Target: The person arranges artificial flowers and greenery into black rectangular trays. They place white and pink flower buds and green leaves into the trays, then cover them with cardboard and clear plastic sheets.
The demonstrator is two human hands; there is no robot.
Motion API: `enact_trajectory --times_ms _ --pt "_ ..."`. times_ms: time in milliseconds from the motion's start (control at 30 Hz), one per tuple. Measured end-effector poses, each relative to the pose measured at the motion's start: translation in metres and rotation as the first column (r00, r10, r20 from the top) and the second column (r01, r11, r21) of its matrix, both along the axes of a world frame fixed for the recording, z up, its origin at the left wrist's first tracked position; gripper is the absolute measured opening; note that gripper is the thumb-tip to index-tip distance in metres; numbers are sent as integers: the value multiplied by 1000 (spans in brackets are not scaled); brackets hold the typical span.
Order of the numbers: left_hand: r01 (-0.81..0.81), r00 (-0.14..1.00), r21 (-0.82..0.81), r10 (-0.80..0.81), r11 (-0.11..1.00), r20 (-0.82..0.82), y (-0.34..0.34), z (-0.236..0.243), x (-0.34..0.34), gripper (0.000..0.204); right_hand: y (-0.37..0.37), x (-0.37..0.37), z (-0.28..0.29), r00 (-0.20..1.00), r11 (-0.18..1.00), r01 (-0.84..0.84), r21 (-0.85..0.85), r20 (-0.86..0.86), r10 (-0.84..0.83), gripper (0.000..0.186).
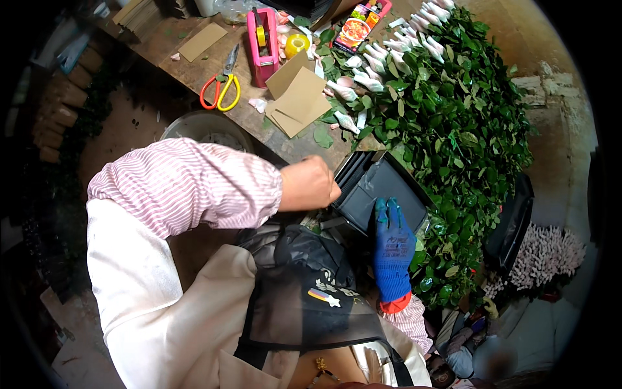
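Note:
A dark grey-black tray-like piece (382, 194) with a flat panel and ridged left side tilts against the table edge in front of me. My right hand (393, 243), in a blue glove with dark green fingertips, lies on its lower right part with fingers stretched out. My bare left hand (310, 184) is closed in a fist at the left edge of that piece. Whatever its fingers hold, if anything, is hidden. Just right of the tray lies a big heap of leafy green stems (460, 149), with white mesh-wrapped flower buds (369, 83) at its far left side.
On the wooden table (178, 78) are red-and-yellow-handled scissors (223, 84), a pink tape dispenser (262, 48), a yellow tape roll (297, 45), cardboard sheets (298, 97) and a phone (357, 29). A round bin (214, 126) stands below. Many pale wrapped buds (547, 256) and another person (463, 350) are at right.

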State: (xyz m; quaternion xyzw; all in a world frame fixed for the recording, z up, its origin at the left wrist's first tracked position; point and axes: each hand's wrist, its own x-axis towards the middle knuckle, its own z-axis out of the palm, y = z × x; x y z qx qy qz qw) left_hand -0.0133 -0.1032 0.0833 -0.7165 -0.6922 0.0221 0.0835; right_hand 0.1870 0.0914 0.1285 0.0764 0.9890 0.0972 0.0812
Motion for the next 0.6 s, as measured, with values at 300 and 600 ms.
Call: enact_trajectory --times_ms 300,600 --pt "200 959 184 -231 962 166 1 -28 -49 15 6 0 -5 999 999 -24 -26 -38 23 62" --pt "-331 941 296 290 896 174 32 -79 -91 21 7 -2 -9 999 999 -30 -33 -28 29 63"
